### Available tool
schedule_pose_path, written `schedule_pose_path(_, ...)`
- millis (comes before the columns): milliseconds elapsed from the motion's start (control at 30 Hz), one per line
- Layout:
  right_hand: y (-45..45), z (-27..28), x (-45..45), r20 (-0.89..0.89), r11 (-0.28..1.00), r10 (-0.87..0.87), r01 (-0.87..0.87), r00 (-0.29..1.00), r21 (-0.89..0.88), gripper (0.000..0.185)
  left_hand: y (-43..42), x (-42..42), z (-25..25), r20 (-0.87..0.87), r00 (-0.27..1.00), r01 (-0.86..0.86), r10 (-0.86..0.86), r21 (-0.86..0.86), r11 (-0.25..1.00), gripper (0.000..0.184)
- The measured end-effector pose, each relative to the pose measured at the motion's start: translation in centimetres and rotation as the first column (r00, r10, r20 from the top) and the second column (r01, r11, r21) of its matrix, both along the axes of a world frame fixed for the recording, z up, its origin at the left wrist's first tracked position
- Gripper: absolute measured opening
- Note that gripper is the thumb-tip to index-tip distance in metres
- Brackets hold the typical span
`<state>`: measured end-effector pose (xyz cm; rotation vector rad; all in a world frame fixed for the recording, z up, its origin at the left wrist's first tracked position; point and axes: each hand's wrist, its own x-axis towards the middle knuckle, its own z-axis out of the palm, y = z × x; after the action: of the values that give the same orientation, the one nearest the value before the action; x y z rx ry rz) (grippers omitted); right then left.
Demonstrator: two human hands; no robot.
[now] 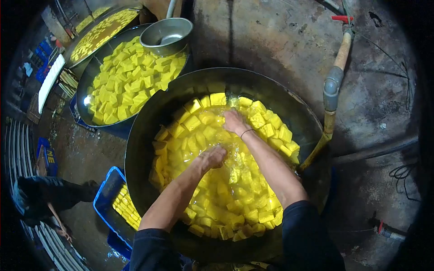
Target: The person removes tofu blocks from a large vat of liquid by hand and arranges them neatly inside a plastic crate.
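Note:
Yellow blocks that look like tofu point(257, 120) lie heaped in yellowish liquid inside a large dark round vat point(312, 122). My left hand point(214, 157) reaches into the middle of the vat, its knuckles above the surface and its fingertips under the cloudy liquid. Farther back, my right hand point(234, 122), with a thin band at the wrist, dips in near the blocks along the far wall. Its fingers are mostly submerged. Whether either hand grips a block is hidden. Ripples and bubbles spread around both hands.
A second vat of yellow blocks point(124, 83) stands back left, with a metal ladle point(166, 36) over its rim. Blue crate point(103, 198) at left holds yellow pieces. A pipe point(332, 90) with a red-handled valve descends at right. Another person point(45, 198) is at far left.

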<state>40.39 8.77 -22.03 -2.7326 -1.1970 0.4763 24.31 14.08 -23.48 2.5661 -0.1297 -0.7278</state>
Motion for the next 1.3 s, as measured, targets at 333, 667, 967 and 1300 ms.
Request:
schedule_pose_path(333,-8.0,4.5,-3.4,-0.805,0.77,0.075,0.479,0.588,0.422,0.068,2.5,-3.2,1.0,-0.53,0.524,-0.518,0.667,-0.819,-0.245,0.024)
schedule_pose_path(667,-5.2,9.8,-10.5,-0.391,0.758,0.147,0.15,0.909,0.634,0.035,-3.4,0.5,0.0,-0.816,0.285,0.106,0.503,-0.495,-0.862,0.033)
schedule_pose_path(967,1.8,5.1,-8.1,-0.689,0.852,0.009,0.355,0.725,0.385,0.042,2.7,-3.5,6.7,-0.834,0.311,0.357,0.456,-0.342,-0.869,0.038)
schedule_pose_path(1300,3.0,-2.5,-11.4,-0.723,0.919,0.103,0.212,0.683,0.331,0.043,10.6,-19.6,21.1,-0.626,0.273,0.659,0.73,-0.431,-0.616,0.041)
